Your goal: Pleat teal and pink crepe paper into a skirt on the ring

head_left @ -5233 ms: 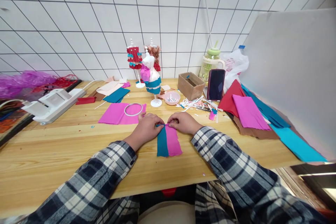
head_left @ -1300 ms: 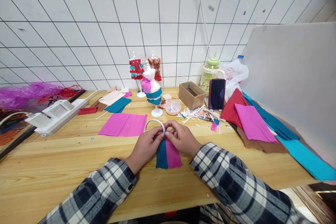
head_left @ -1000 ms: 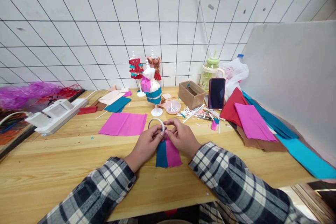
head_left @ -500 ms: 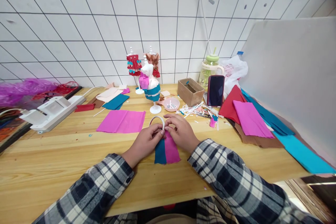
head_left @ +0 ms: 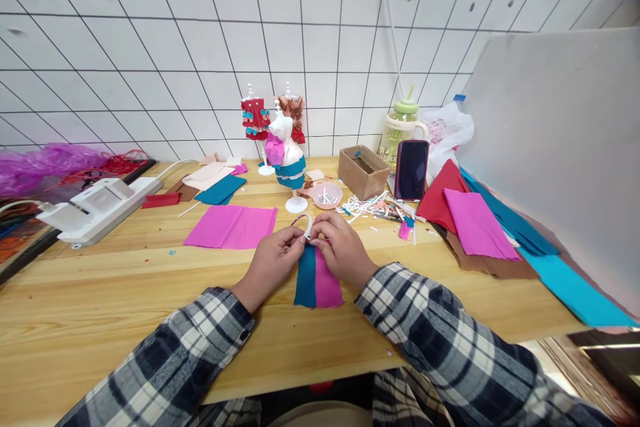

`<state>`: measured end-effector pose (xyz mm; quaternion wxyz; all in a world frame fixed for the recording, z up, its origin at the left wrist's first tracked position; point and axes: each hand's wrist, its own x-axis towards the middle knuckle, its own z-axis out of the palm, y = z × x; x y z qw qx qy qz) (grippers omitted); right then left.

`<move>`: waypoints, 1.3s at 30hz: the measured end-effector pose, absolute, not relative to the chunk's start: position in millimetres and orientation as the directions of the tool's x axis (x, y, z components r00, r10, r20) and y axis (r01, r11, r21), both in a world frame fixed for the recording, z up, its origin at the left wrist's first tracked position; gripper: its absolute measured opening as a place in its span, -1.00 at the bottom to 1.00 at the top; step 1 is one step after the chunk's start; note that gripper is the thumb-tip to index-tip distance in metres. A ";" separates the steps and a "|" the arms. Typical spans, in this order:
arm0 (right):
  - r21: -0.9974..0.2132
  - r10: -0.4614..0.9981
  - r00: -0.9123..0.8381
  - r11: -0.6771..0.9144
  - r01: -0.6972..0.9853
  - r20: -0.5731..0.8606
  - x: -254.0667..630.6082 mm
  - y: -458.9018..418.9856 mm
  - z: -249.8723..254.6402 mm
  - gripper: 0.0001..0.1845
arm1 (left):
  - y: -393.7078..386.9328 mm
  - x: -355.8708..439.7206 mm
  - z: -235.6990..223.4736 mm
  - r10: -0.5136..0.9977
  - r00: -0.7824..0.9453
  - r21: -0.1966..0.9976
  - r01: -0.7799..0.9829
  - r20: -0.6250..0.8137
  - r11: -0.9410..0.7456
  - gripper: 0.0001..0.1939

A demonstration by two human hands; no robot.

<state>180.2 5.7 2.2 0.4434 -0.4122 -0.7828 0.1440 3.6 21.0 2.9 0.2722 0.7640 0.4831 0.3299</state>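
Observation:
A piece of crepe paper, teal on its left half (head_left: 305, 277) and pink on its right half (head_left: 327, 283), lies on the table in front of me. At its upper edge a narrow white strip (head_left: 308, 223), which looks like tape, curls up in a small loop. My left hand (head_left: 274, 260) is closed in a pinch on the strip from the left. From the right, my right hand (head_left: 345, 248) pinches it too, thumb and forefinger together. Both sets of fingertips nearly meet and hide where strip and paper join.
A pink sheet (head_left: 231, 227) lies left of my hands. Beyond stand small dress forms (head_left: 290, 147), a pink dish (head_left: 327, 195), a cardboard box (head_left: 364, 172), a phone (head_left: 411, 170) and scattered white scraps (head_left: 373, 205). Coloured paper (head_left: 480, 223) is stacked right; a power strip (head_left: 103, 207) sits left.
The white loop has become smaller and lower between my fingers. My left hand has shifted slightly left and up, uncovering more of the teal half. My right hand stays nearly in place.

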 end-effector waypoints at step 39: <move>-0.690 0.916 -0.221 0.399 0.603 0.336 194.5 21.0 -11.8 -0.92 | 26.5 -3.7 3.5 0.718 0.598 0.688 0.352 0.356 -0.635 -0.71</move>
